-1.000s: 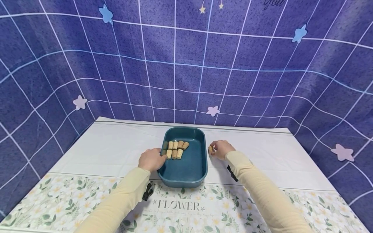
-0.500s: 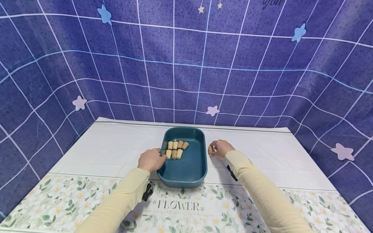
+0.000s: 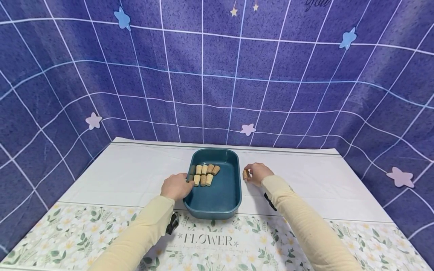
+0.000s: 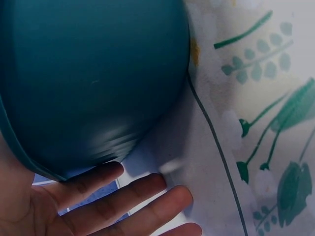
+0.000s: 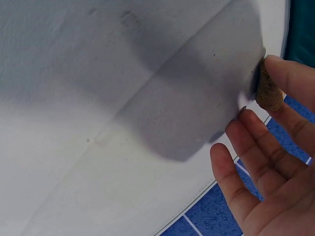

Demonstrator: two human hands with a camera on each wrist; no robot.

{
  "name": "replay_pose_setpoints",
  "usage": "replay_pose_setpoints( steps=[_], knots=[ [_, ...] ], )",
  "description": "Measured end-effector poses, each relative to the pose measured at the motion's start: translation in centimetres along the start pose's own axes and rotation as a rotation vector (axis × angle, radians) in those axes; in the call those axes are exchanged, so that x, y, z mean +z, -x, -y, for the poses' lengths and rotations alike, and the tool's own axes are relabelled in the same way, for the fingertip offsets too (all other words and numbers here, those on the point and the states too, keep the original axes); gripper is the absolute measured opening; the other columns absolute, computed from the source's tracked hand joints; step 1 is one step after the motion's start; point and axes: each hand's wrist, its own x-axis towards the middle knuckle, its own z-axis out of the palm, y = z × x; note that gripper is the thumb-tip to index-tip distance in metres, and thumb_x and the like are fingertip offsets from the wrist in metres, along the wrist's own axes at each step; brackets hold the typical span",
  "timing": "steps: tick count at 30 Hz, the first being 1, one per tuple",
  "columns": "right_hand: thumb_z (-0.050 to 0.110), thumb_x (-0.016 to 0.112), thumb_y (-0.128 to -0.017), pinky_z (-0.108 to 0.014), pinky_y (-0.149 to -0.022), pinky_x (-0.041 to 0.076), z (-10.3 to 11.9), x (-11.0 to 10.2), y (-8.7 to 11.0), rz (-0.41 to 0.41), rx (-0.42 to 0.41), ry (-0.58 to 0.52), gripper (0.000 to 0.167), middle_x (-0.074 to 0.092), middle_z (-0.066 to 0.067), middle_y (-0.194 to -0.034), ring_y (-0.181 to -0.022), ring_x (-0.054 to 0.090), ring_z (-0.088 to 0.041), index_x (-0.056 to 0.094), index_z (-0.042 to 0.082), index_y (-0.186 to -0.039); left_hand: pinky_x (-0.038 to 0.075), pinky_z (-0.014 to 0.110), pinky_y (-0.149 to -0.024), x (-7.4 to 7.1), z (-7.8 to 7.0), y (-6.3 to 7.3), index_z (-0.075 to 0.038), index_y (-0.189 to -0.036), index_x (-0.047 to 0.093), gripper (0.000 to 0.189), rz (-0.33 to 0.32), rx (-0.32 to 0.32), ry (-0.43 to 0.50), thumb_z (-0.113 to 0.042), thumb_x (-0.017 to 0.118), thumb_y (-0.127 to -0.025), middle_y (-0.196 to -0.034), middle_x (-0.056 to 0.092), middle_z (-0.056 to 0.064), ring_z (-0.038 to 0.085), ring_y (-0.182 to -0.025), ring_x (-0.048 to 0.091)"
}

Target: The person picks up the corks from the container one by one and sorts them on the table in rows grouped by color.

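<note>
A deep teal tray [image 3: 217,199] sits on the table. Along its left side lie several tapered corks [image 3: 203,180] in two rows, the leftmost ones in shadow. My left hand [image 3: 177,186] holds the tray's left wall, the thumb over the rim; in the left wrist view the fingers [image 4: 142,187] spread below the outer wall and the thumb is hidden. Just right of the tray, my right hand [image 3: 258,174] pinches a brown cork [image 5: 269,92] between thumb and index finger, low over the white cloth. The other fingers [image 5: 229,169] are loosely spread.
A white tablecloth [image 3: 135,169] covers the table, with a floral printed band [image 3: 101,226] along the front. Blue grid-patterned curtain [image 3: 217,90] encloses the back and both sides. The tray's right rim [image 3: 240,180] stands close to my right fingertips.
The cork in my right hand has turned slightly between the fingers. Both hands, the tray and the corks inside it keep their places.
</note>
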Motion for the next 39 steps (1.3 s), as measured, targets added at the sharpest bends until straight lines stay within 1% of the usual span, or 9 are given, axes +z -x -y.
replay_pose_setpoints(
  steps=[9, 18, 22, 25, 29, 34, 39],
  knots=[
    [0.009, 0.084, -0.08, -0.043, -0.082, 0.053, -0.3, 0.0, 0.1, -0.008, -0.033, 0.006, 0.046, 0.07, -0.012, -0.094, -0.09, 0.067, -0.028, 0.07, 0.001, -0.123, 0.055, 0.049, -0.082, 0.2, 0.0, 0.0, 0.006, -0.129, 0.065, 0.043, -0.004, -0.003, 0.007, -0.024, 0.059, -0.099, -0.109, 0.071, 0.024, 0.034, -0.091, 0.069],
    [0.01, 0.084, -0.08, -0.042, -0.081, 0.053, -0.2, -0.2, 0.1, -0.012, -0.066, 0.028, 0.047, 0.069, -0.011, -0.092, -0.088, 0.065, -0.026, 0.069, 0.0, -0.123, 0.055, 0.048, -0.081, 0.0, 0.1, -0.1, 0.006, -0.129, 0.065, 0.043, -0.008, 0.012, 0.008, -0.025, 0.059, -0.1, -0.108, 0.071, 0.024, 0.033, -0.087, 0.068],
    [0.011, 0.083, -0.081, -0.044, -0.085, 0.054, 0.2, -0.6, 0.4, -0.011, -0.054, 0.028, 0.047, 0.07, -0.014, -0.099, -0.095, 0.067, -0.029, 0.069, 0.002, -0.125, 0.055, 0.048, -0.08, 0.0, 0.0, 0.0, 0.007, -0.129, 0.065, 0.043, -0.005, 0.012, 0.007, -0.025, 0.059, -0.1, -0.107, 0.072, 0.023, 0.033, -0.086, 0.068],
    [0.011, 0.082, -0.082, -0.047, -0.089, 0.053, 0.7, -1.0, 0.7, -0.013, -0.049, 0.021, 0.046, 0.07, -0.018, -0.108, -0.103, 0.067, -0.033, 0.069, 0.003, -0.126, 0.055, 0.048, -0.082, 0.0, 0.1, 0.0, 0.007, -0.13, 0.064, 0.044, -0.004, 0.012, 0.002, -0.025, 0.059, -0.1, -0.109, 0.071, 0.024, 0.034, -0.089, 0.069],
    [0.01, 0.081, -0.084, -0.049, -0.091, 0.053, 1.3, -1.7, 1.2, -0.009, -0.042, 0.015, 0.046, 0.069, -0.02, -0.115, -0.109, 0.066, -0.036, 0.068, 0.004, -0.128, 0.055, 0.049, -0.083, 0.0, 0.1, -0.1, 0.007, -0.13, 0.065, 0.044, -0.007, 0.014, -0.006, -0.025, 0.059, -0.1, -0.11, 0.071, 0.024, 0.035, -0.091, 0.069],
    [0.01, 0.081, -0.085, -0.049, -0.089, 0.054, 2.0, -2.8, 1.7, -0.002, -0.046, 0.025, 0.046, 0.069, -0.02, -0.116, -0.109, 0.066, -0.036, 0.068, 0.004, -0.128, 0.055, 0.047, -0.081, -0.1, 0.0, -0.1, 0.006, -0.129, 0.065, 0.043, -0.003, 0.019, -0.01, -0.025, 0.059, -0.1, -0.107, 0.072, 0.023, 0.032, -0.087, 0.068],
    [0.01, 0.079, -0.087, -0.05, -0.087, 0.054, 2.2, -3.7, 1.9, -0.02, -0.036, 0.035, 0.042, 0.069, -0.018, -0.117, -0.109, 0.066, -0.035, 0.069, 0.005, -0.127, 0.055, 0.048, -0.084, -0.2, 0.0, 0.1, 0.007, -0.129, 0.065, 0.044, 0.0, 0.016, -0.009, -0.025, 0.059, -0.1, -0.11, 0.071, 0.024, 0.034, -0.092, 0.069]
  ],
)
